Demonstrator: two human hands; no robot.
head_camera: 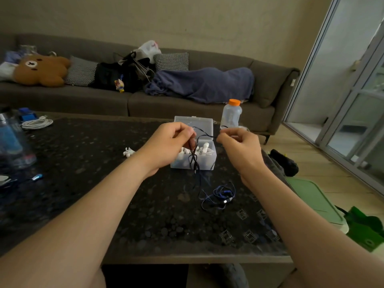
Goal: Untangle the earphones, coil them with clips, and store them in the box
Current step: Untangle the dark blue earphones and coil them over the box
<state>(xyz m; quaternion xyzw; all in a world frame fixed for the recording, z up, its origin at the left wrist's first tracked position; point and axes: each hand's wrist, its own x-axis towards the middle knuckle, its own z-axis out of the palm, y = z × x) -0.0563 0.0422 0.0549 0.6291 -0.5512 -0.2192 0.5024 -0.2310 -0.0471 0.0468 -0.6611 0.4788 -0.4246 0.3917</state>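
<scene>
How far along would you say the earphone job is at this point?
Done: white earphones already lie in the open box. In hand: the left hand and right hand pinch the dark cable between them, while its far end lies tangled on the table. Left: finish untangling it, coil and clip it, then box it. The small white item left of the box may be a clip.
</scene>
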